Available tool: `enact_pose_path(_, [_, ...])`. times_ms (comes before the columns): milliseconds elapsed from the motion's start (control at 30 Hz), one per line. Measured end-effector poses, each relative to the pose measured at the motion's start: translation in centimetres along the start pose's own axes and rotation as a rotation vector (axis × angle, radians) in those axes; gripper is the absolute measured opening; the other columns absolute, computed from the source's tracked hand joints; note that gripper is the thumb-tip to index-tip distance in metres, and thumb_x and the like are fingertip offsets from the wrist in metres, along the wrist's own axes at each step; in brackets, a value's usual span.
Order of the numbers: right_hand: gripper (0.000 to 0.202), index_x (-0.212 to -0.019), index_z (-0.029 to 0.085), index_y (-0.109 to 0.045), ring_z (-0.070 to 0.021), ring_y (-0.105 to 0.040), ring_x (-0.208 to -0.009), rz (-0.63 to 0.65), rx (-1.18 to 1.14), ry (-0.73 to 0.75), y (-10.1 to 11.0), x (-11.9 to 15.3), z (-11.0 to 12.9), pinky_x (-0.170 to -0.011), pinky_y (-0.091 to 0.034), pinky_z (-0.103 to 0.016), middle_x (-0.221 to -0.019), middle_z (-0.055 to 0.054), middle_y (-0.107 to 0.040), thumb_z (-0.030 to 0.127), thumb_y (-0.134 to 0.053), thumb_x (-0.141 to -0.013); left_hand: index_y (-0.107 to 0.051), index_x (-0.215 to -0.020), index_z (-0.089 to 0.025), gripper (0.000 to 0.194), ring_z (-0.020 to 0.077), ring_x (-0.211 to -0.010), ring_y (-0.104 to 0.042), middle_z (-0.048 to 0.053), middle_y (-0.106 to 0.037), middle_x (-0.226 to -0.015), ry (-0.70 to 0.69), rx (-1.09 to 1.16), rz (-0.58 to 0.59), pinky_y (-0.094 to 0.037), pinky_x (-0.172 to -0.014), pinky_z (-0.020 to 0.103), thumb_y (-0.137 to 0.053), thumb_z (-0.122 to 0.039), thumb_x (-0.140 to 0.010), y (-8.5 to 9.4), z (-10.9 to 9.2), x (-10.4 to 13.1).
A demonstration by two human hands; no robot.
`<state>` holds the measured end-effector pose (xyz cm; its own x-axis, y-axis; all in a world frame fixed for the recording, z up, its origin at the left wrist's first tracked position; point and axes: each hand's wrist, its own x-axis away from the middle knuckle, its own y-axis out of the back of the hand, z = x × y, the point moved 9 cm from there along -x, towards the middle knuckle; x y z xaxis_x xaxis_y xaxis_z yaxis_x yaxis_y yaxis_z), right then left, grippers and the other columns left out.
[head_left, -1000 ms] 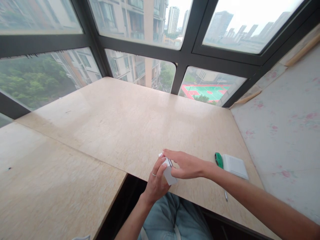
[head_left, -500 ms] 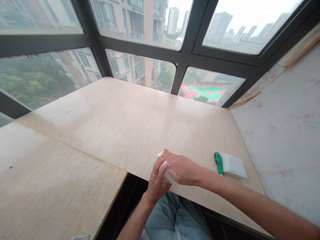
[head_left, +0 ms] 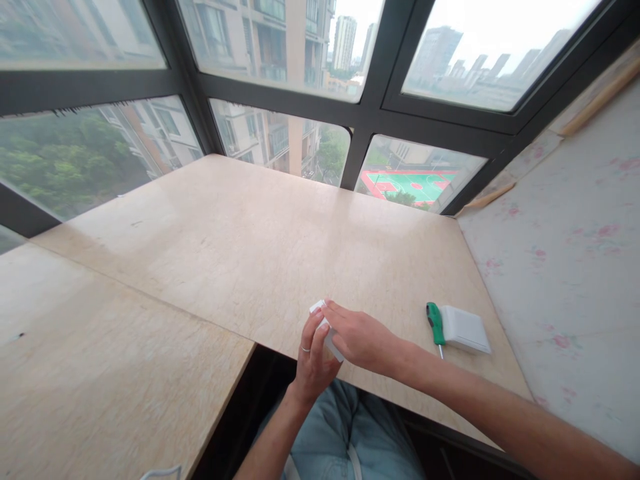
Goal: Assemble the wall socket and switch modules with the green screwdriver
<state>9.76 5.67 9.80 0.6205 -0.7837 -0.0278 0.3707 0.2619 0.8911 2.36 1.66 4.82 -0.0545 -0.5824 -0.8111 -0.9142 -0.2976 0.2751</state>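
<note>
A small white box-like piece (head_left: 334, 346) is held up above the counter's front edge, between both hands. My left hand (head_left: 315, 350), with a ring on one finger, is closed around it from the left. Over its right side lies my right hand (head_left: 363, 340), its fingers bent and pressed against the white piece near the top. Fingers cover much of the piece, so its exact kind cannot be made out. To the right lies a green-handled screwdriver (head_left: 435, 323), against a white square plastic box (head_left: 465, 329); no hand touches either of them.
The beige stone-patterned counter (head_left: 250, 253) runs to the dark window frames (head_left: 367, 120). A flowered wall (head_left: 550, 287) bounds the right side. Part of a white looped item (head_left: 163, 473) shows at the bottom left. My legs (head_left: 350, 433) are below the front edge.
Both hands stay on the white piece, which has tilted a little and shows slightly more of its upper end. The right forearm has shifted slightly. The view has turned a little.
</note>
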Motion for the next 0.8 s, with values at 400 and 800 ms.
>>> enact_pose_path(400, [0.051, -0.129, 0.009, -0.048, -0.0252, -0.064, -0.090, 0.136, -0.195, -0.150, 2.1, -0.6, -0.4, -0.080, -0.049, -0.039, -0.110, -0.017, -0.067, 0.020, -0.051, -0.079, -0.029, -0.150, -0.021, 0.082, 0.0354, -0.141, -0.047, 0.020, -0.045, -0.146, -0.017, 0.054, -0.020, -0.051, -0.107, 0.058, -0.075, -0.016, -0.083, 0.6, 0.0, 0.4])
enact_pose_path(800, [0.052, -0.119, 0.018, -0.050, -0.0249, -0.060, -0.100, 0.148, -0.348, 0.011, 1.8, -0.9, 0.6, -0.090, -0.050, -0.040, -0.113, -0.010, -0.062, 0.016, -0.062, -0.068, -0.022, -0.156, -0.023, 0.089, 0.0388, -0.151, -0.028, 0.023, -0.024, -0.162, 0.480, 0.438, 0.229, -0.039, -0.115, 0.060, -0.071, -0.050, -0.086, 1.4, 3.7, 0.7])
